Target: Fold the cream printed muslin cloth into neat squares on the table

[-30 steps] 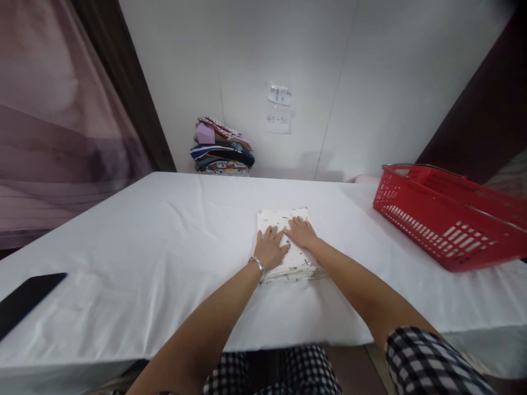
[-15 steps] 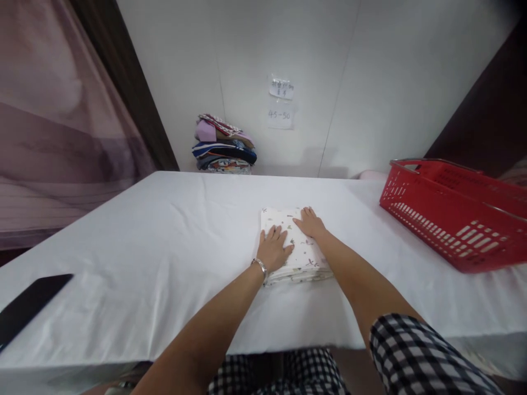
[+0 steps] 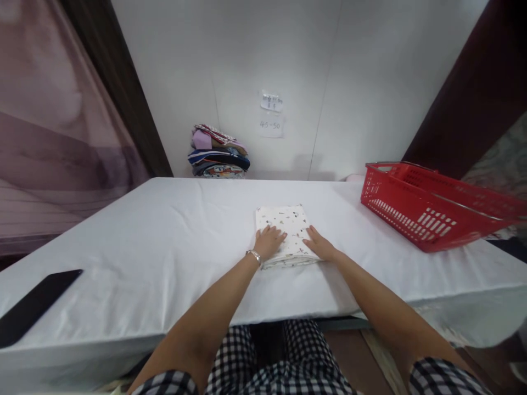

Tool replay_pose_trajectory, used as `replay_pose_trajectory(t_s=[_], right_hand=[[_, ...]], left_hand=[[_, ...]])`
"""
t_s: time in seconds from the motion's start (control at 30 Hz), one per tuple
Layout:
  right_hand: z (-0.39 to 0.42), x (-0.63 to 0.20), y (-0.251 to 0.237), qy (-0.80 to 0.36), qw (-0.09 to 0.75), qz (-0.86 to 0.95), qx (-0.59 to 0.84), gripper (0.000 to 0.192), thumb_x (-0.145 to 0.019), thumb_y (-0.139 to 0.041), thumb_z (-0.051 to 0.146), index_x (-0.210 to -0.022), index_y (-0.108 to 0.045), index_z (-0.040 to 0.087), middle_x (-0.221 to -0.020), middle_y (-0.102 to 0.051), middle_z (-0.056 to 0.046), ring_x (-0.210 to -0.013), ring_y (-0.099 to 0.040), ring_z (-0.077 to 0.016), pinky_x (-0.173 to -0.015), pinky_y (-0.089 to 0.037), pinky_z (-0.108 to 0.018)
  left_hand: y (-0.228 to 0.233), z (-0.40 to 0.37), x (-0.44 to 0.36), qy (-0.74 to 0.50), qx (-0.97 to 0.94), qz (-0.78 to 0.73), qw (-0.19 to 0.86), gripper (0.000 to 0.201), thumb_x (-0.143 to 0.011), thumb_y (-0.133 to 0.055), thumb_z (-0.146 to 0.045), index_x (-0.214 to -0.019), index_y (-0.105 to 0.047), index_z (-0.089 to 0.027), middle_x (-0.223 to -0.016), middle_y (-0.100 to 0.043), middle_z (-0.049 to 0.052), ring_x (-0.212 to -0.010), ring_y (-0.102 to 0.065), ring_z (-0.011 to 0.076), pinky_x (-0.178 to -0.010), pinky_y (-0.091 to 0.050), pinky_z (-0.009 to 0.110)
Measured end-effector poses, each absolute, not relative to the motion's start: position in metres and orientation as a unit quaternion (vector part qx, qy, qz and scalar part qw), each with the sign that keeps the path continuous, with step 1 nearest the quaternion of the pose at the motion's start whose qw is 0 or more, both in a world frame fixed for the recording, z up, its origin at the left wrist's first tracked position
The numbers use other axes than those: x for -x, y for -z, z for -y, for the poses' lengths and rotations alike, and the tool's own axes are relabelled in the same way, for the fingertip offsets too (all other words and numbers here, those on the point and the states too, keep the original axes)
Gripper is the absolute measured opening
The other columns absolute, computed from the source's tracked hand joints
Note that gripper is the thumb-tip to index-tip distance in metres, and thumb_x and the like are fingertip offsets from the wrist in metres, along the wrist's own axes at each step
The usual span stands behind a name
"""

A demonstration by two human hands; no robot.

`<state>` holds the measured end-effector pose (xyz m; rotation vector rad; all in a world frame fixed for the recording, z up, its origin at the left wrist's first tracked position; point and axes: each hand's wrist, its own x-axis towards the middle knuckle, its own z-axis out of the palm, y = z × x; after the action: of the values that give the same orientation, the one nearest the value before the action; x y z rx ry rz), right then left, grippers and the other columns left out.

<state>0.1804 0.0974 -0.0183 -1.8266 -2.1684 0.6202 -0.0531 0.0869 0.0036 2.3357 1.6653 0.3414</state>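
Note:
A folded white cloth with a small scattered print lies in layers near the middle of the table. My left hand, a bracelet at its wrist, rests flat on the cloth's left part with fingers spread. At the right edge of the cloth is my right hand, its fingers stretched out and touching the near right side. Neither hand grips anything. What kind of item the cloth is, I cannot tell from the folds.
A white-covered table spans the view. On its right stands a red plastic basket. A dark flat object lies at the left. Folded fabrics are piled beyond the far edge, and paper notes hang on the wall.
My right hand has slid from the far right part of the cloth toward me, to its right edge. The left hand stays on the cloth. The whole view has shifted slightly.

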Motion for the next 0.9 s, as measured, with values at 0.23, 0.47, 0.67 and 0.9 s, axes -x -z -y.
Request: replay_pose_trajectory(t_s=[0.23, 0.47, 0.67, 0.9], right_hand=[[-0.077, -0.188, 0.023, -0.226, 0.185, 0.712, 0.639, 0.059, -0.091, -0.036, 0.035, -0.146, -0.029, 0.016, -0.154, -0.020, -0.004, -0.141, -0.020, -0.0168, -0.115, -0.018, -0.033], [-0.057, -0.162, 0.021, -0.208, 0.182, 0.686, 0.673, 0.055, -0.092, -0.035, 0.034, -0.144, -0.033, 0.018, -0.153, -0.025, -0.005, -0.139, -0.027, -0.0194, -0.113, -0.023, -0.034], [0.010, -0.102, 0.024, -0.222, 0.185, 0.809, 0.511, 0.047, -0.092, -0.038, 0.044, -0.134, -0.048, 0.025, -0.145, -0.041, -0.005, -0.135, -0.035, -0.0227, -0.111, -0.026, -0.043], [-0.023, -0.114, 0.004, -0.185, 0.340, 0.758, 0.525, 0.036, -0.090, -0.038, 0.033, -0.111, -0.066, 0.024, -0.118, -0.064, -0.003, -0.112, -0.057, -0.0197, -0.095, -0.044, -0.033]], left_hand=[[0.006, -0.032, 0.035, -0.119, -0.883, -0.453, 0.032, 0.055, -0.088, -0.043, -0.051, -0.136, -0.041, -0.025, -0.146, -0.039, 0.007, -0.134, -0.032, 0.0273, -0.112, -0.020, 0.050], [0.001, -0.039, 0.067, -0.085, -0.901, -0.426, 0.018, 0.040, -0.091, -0.037, -0.024, -0.128, -0.049, -0.034, -0.141, -0.047, 0.000, -0.133, -0.035, 0.0210, -0.114, -0.016, 0.048], [-0.016, -0.057, 0.162, -0.076, -0.810, -0.581, -0.017, 0.040, -0.089, -0.035, -0.019, -0.121, -0.056, -0.032, -0.139, -0.049, -0.001, -0.133, -0.035, 0.0237, -0.111, -0.017, 0.052], [-0.016, -0.020, 0.129, -0.166, -0.816, -0.554, 0.007, 0.050, -0.081, -0.039, -0.017, -0.129, -0.052, -0.022, -0.138, -0.050, 0.004, -0.133, -0.037, 0.0215, -0.113, -0.022, 0.044]])
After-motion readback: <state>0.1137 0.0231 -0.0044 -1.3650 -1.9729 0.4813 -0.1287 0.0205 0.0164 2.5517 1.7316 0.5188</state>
